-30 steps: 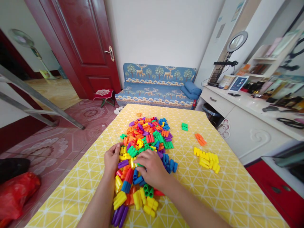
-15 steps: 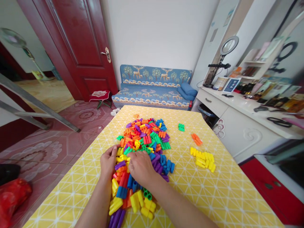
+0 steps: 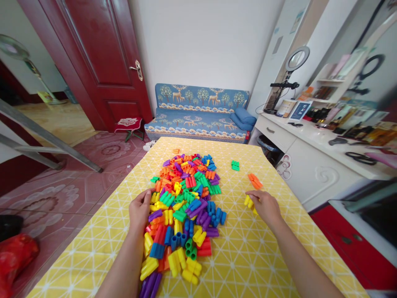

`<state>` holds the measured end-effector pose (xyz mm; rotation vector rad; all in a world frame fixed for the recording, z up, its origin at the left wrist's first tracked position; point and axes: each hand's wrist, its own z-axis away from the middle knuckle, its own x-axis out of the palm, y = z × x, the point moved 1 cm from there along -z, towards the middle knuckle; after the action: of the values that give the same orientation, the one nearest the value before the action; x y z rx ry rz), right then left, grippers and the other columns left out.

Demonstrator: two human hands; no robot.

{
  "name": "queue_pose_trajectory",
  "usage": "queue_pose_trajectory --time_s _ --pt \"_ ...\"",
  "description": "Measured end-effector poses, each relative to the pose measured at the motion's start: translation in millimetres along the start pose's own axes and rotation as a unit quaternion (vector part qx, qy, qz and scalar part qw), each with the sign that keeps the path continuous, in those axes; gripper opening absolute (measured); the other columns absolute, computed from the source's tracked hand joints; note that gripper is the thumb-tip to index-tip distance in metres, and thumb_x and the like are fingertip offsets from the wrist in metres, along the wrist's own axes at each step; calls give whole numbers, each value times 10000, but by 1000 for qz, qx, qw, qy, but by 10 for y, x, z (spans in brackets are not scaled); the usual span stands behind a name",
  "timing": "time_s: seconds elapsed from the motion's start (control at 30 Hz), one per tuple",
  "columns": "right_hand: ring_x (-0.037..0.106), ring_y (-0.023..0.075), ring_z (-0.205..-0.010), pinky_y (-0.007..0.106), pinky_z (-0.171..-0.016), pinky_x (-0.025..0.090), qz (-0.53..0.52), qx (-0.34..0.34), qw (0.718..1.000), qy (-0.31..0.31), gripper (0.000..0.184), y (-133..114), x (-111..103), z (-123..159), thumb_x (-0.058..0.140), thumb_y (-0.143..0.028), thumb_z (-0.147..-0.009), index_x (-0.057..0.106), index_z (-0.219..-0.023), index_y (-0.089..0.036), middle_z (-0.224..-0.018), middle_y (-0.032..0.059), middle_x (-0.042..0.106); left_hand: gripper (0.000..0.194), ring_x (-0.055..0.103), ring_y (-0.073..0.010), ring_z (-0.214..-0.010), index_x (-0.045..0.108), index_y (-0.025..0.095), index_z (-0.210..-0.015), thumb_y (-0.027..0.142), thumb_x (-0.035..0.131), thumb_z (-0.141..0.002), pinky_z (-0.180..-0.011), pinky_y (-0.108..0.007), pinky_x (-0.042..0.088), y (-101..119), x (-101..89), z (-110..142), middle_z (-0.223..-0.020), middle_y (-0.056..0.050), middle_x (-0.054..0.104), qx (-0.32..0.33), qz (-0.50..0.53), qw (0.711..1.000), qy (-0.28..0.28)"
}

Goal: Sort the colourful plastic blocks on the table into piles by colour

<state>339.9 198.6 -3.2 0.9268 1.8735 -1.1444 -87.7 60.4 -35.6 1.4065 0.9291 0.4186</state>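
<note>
A heap of plastic tube-shaped building blocks [image 3: 189, 194] in several colours covers the left-middle of the table. My left hand [image 3: 139, 209] stays at the heap's left edge, fingers curled together beside yellow blocks; whether anything is between them is hidden. Over on the right, my right hand [image 3: 266, 207] is closed, fingertips pinched down at the group of yellow building blocks [image 3: 248, 201]. Most of that group lies hidden under the hand, and the piece at the fingertips is mostly covered. Just beyond it lie orange blocks [image 3: 254, 181], and farther back green blocks [image 3: 235, 165].
The table wears a yellow patterned cloth [image 3: 235, 256]. Behind it stands a blue patterned sofa [image 3: 201, 118]. A white dresser [image 3: 288, 145] with bottles and a ring light is at the right. A metal ladder [image 3: 62, 149] and a small stool [image 3: 128, 125] are at the left.
My right hand has left the heap and moved right to the yellow group, uncovering the heap's middle. My left hand has hardly moved.
</note>
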Motion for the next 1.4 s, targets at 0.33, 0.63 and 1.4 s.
queue_pose_trajectory --time_s 0.33,0.63,1.4 --pt "575 229 -904 348 -755 376 132 -58 989 29 133 -146 56 238 615 -268 -834 743 -871 -267 -923 26 686 472 654 -269 -990 736 163 -1034 511 525 -794 -878 -347 487 -65 -4 -27 -1062 -88 732 3 2 1000 -5" --pt "577 213 -888 337 -800 391 -4 -98 995 20 135 -741 107 115 583 -268 -863 714 -847 -240 -906 27 697 466 657 -271 -984 740 157 -1029 496 531 -787 -878 -346 489 0 -16 3 -1057 -83 739 9 -7 1000 -2" --pt "585 233 -1039 352 -914 436 -73 -115 991 1 279 -1255 698 -532 521 -203 -863 693 -1082 -222 -1127 65 686 456 658 -267 -1004 741 161 -1027 502 532 -808 -861 -332 490 -64 -1 -35 -1053 -88 741 17 4 1000 -8"
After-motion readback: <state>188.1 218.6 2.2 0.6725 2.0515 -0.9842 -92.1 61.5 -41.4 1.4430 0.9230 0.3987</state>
